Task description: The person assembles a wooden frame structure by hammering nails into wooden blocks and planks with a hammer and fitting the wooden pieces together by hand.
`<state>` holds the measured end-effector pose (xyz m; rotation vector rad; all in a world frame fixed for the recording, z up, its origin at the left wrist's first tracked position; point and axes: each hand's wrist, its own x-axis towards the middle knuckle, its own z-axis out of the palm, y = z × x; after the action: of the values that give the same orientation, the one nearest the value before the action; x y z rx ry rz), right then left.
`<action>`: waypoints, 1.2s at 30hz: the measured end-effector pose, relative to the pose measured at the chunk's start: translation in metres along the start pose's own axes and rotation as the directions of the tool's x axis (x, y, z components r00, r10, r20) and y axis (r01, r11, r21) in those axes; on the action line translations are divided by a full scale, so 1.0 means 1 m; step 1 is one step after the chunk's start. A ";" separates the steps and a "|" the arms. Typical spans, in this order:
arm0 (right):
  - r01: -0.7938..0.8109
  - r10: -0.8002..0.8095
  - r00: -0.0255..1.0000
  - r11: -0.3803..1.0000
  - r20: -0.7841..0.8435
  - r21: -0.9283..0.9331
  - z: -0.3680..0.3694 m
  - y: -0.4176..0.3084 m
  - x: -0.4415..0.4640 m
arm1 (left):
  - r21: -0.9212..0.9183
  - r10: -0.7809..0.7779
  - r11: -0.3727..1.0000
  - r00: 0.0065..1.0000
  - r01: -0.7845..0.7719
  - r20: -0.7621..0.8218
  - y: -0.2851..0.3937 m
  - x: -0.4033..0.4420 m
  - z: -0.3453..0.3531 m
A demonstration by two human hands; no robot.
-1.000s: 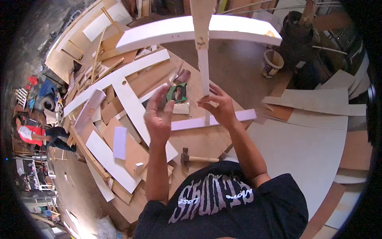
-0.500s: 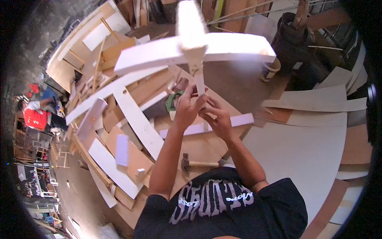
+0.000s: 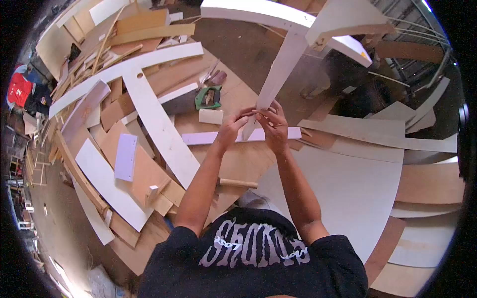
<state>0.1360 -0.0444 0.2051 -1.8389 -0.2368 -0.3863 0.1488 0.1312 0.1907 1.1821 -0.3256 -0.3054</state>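
Observation:
My left hand (image 3: 232, 130) and my right hand (image 3: 273, 127) are close together at the lower end of a white wooden frame (image 3: 284, 65), with fingers closed around its narrow upright. The frame stands tilted, leaning to the upper right. Its long crossbar (image 3: 258, 14) spans the top, and a wide pale panel (image 3: 345, 24) hides part of the joint. Behind my hands, a pale lilac-white strip (image 3: 198, 138) lies on the plywood. A small white block (image 3: 210, 116) and a green-handled saw (image 3: 208, 98) are left of my hands. The hammer's wooden handle (image 3: 238, 183) shows beside my left forearm.
A large white T-shaped board (image 3: 161, 129) and several wood offcuts pile up on the left. Large curved white sheets (image 3: 343, 188) lie on the right. A person in a red vest (image 3: 21, 90) is at the far left. A dark bin (image 3: 372, 94) stands at the upper right.
The white frame has swung, its top moving right and tilting, while my hands still hold its lower end. My view has shifted, so the surroundings appear further left. The hammer's head is now hidden.

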 end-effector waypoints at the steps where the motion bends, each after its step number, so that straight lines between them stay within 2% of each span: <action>1: -0.024 0.025 0.999 0.998 -0.020 0.053 0.000 -0.003 0.005 | 0.001 -0.017 1.000 1.000 0.017 0.008 0.002 0.000 -0.001; 2: -0.006 0.007 1.000 1.000 -0.020 0.024 0.000 -0.006 0.005 | -0.034 -0.059 0.998 0.996 0.057 -0.070 0.002 -0.004 0.001; 3: 0.002 -0.002 1.000 1.000 -0.021 0.017 -0.001 -0.011 0.009 | -0.037 -0.050 0.998 0.997 0.048 -0.065 0.006 -0.004 0.001; 5: 0.077 -0.076 0.997 0.995 0.016 -0.061 0.003 -0.015 0.005 | 0.139 -0.048 0.989 0.998 0.052 -0.032 0.007 -0.012 0.001; 9: 0.049 -0.045 0.996 0.998 0.074 -0.050 0.003 -0.004 0.003 | 0.163 0.007 0.986 0.987 0.019 -0.160 0.013 -0.018 0.008; 12: 0.095 -0.077 0.990 0.983 0.118 -0.155 0.005 -0.014 0.005 | 0.192 0.019 0.981 0.979 0.021 -0.205 0.012 -0.017 0.007; 14: 0.107 -0.092 0.993 0.967 0.071 -0.230 0.010 -0.026 0.003 | 0.408 0.110 0.912 0.977 -0.027 -0.183 0.004 -0.016 0.002; 15: 0.101 -0.084 0.993 0.967 0.081 -0.234 0.008 -0.028 0.007 | 0.399 0.104 0.917 0.976 -0.020 -0.191 -0.001 -0.014 -0.001; 17: 0.279 -0.237 0.959 0.873 0.153 -0.399 -0.001 -0.027 0.003 | 0.387 -0.029 0.909 0.950 0.155 -0.311 -0.015 -0.018 -0.008; 18: 0.270 -0.217 0.961 0.874 0.171 -0.405 -0.003 -0.004 -0.002 | 0.397 0.066 0.915 0.948 0.067 -0.311 -0.045 -0.016 -0.021; 19: 0.275 -0.289 0.957 0.911 0.000 -0.307 -0.003 0.032 -0.007 | 0.382 0.053 0.921 0.945 0.079 -0.324 -0.060 -0.017 -0.027; 21: 0.303 -0.339 0.926 0.930 -0.167 -0.209 -0.007 0.056 -0.003 | 0.447 0.014 0.877 0.922 0.174 -0.386 -0.082 -0.013 -0.040; 22: 0.206 -0.228 0.961 0.968 -0.156 -0.145 -0.012 0.049 0.003 | 0.500 -0.012 0.832 0.910 0.239 -0.414 -0.095 -0.010 -0.047; 24: 0.100 -0.110 0.987 0.991 -0.115 -0.087 -0.012 0.033 0.017 | 0.529 0.019 0.814 0.900 0.240 -0.436 -0.124 -0.001 -0.059; 26: 0.062 -0.053 0.988 0.996 -0.148 0.062 -0.005 0.010 0.026 | 0.599 0.088 0.773 0.901 0.208 -0.425 -0.138 -0.004 -0.060; 29: 0.020 -0.016 0.997 0.998 -0.070 0.061 -0.004 0.001 0.037 | 0.583 0.023 0.765 0.893 0.274 -0.450 -0.162 -0.004 -0.053; 30: -0.068 0.085 0.989 0.989 -0.123 0.132 -0.004 0.003 0.039 | 0.573 0.001 0.766 0.891 0.291 -0.454 -0.171 -0.007 -0.050; 31: -0.088 0.105 0.986 0.988 -0.127 0.128 -0.006 0.005 0.039 | 0.671 0.158 0.714 0.887 0.202 -0.435 -0.179 -0.008 -0.047; 32: -0.105 0.122 0.986 0.984 -0.114 0.143 -0.007 0.007 0.042 | 0.761 0.316 0.639 0.864 0.112 -0.392 -0.186 -0.008 -0.045; 33: -0.116 0.133 0.986 0.981 -0.102 0.155 -0.009 0.007 0.043 | 0.758 0.306 0.643 0.870 0.112 -0.387 -0.187 -0.007 -0.042; 34: 0.048 -0.039 0.994 0.995 -0.103 0.086 -0.005 0.008 0.044 | 0.754 0.305 0.644 0.860 0.131 -0.410 -0.187 -0.006 -0.040; 36: 0.064 -0.059 0.992 0.997 -0.111 0.039 -0.005 0.008 0.047 | 0.751 0.303 0.643 0.850 0.152 -0.432 -0.186 -0.004 -0.038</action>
<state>0.1815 -0.0532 0.2167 -1.7663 -0.2249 -0.5201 0.1488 0.1003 0.0030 2.0422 0.0067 0.3011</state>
